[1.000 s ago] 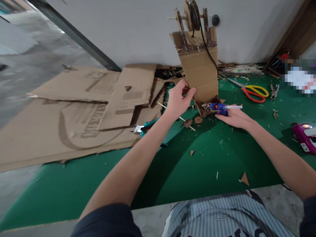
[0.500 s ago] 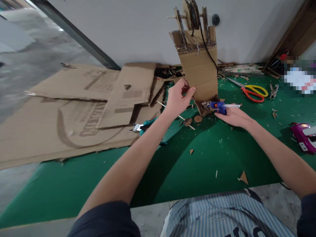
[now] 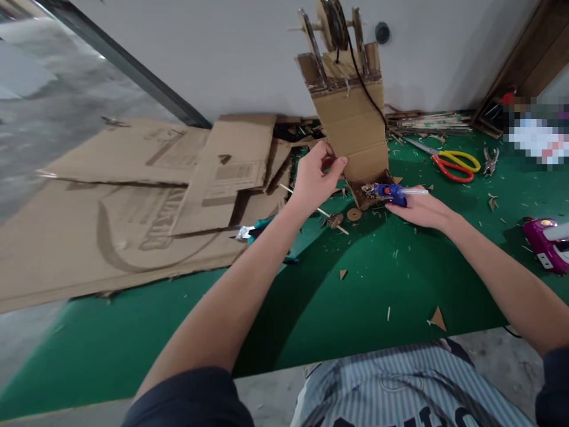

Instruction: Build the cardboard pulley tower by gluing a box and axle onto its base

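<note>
Left hand (image 3: 316, 178) with its grip on the edge of a cardboard stand (image 3: 355, 127), a wheel (image 3: 329, 25) with black cord (image 3: 365, 88) on top, right hand (image 3: 418, 209) holding a blue glue gun (image 3: 393, 194) at the stand's base, red-and-yellow scissors (image 3: 439, 156) on the green surface (image 3: 355, 320), cardboard sheets (image 3: 133, 231) at left

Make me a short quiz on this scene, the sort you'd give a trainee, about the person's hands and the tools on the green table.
1. What is in the grip of the right hand?
A) teal-handled pliers
B) a blue glue gun
C) a cardboard disc

2. True or false: the scissors on the green table have one yellow handle and one red handle.

3. Which part of the upright cardboard panel is the left hand touching?

Key:
1. B
2. True
3. Its left edge, as seen in the picture
</note>
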`<state>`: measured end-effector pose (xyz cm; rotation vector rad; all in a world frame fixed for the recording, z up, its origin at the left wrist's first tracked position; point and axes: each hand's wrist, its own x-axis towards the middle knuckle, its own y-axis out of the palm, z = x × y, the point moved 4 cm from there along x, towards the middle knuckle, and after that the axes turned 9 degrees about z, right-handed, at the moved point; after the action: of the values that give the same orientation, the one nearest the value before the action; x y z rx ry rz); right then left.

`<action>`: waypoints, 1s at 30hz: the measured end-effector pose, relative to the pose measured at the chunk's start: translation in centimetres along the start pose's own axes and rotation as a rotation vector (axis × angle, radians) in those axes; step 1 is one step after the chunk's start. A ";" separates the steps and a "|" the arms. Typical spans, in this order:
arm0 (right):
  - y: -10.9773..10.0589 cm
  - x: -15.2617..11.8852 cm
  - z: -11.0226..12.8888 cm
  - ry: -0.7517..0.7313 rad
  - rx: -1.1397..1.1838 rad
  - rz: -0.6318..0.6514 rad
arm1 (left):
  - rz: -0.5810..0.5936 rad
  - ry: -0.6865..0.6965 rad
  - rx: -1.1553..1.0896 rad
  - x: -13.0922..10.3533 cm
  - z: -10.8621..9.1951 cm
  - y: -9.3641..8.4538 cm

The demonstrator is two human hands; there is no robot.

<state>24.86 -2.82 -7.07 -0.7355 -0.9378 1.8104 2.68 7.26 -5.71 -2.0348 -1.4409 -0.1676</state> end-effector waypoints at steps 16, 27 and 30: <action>0.4 -0.7 0.2 0.079 -0.041 -0.052 | 0.005 -0.012 -0.022 0.0 0.2 -0.1; 1.0 0.3 1.4 0.061 0.092 -0.024 | 0.014 -0.009 -0.015 0.0 0.3 -0.1; 0.9 0.5 1.5 0.018 0.096 -0.028 | 0.017 -0.016 -0.021 0.0 0.5 0.0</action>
<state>23.06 -3.02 -7.09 -0.6750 -0.8392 1.8083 2.53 7.55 -6.13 -2.0697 -1.4366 -0.1602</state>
